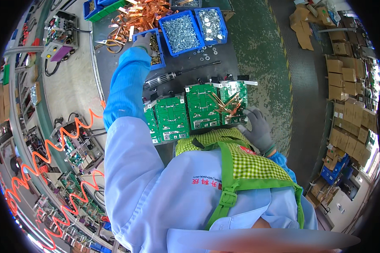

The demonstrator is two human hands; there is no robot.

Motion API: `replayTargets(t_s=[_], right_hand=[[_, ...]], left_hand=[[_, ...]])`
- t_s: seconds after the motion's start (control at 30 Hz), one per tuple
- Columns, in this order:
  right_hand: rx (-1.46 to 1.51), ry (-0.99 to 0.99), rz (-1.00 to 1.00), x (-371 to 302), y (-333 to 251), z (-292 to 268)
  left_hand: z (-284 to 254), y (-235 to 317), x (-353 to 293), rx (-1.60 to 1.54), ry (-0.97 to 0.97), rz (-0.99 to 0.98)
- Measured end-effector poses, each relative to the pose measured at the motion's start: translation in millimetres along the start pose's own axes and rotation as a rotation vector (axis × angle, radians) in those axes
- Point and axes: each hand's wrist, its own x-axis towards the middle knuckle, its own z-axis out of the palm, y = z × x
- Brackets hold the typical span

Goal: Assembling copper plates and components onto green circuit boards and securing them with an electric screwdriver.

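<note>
My left hand (143,43), in a grey glove, reaches into a small blue bin (158,66) of brass-coloured small parts; its fingertips are hidden. Beside the right end of a row of green circuit boards, my gloved right hand (258,130) has its fingers apart and holds nothing visible. Its fingertips are close to the rightmost circuit board (241,89); whether they touch it I cannot tell. Several thin copper strips (231,107) lie across that board and its neighbour (202,101). Further left is another green board (171,114), with one partly behind my sleeve.
A power screwdriver (161,79) lies behind the boards, its long shaft pointing right. Blue bins of silvery hardware (180,33) and washers (211,23) stand further back, near loose washers (206,54). Copper pieces (135,19) are heaped beside scissors (110,43). Orange coiled hoses (48,154) hang at left.
</note>
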Motion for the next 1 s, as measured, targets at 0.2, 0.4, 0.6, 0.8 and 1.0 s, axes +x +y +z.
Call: replayTargets(t_s=[0.2,0.4,0.6,0.8,1.0], right_hand=[[0.023,0.041,-0.046,20,-12,5],[0.045,0.046,-0.073,34,-15,5],[-0.034,0.051,-0.066,30,-18,17],[-0.007,0.021,0.007,46,-33,21],[-0.027,-0.031,-0.006,37,-29,28]], left_hand=[[1,10,9,0.090,-0.005,0.065],[5,5,13,0.112,-0.017,0.063],[23,2,20,0.096,0.074,0.011],[25,-10,22,0.133,0.096,0.110],[35,-23,35,0.084,0.176,0.291]])
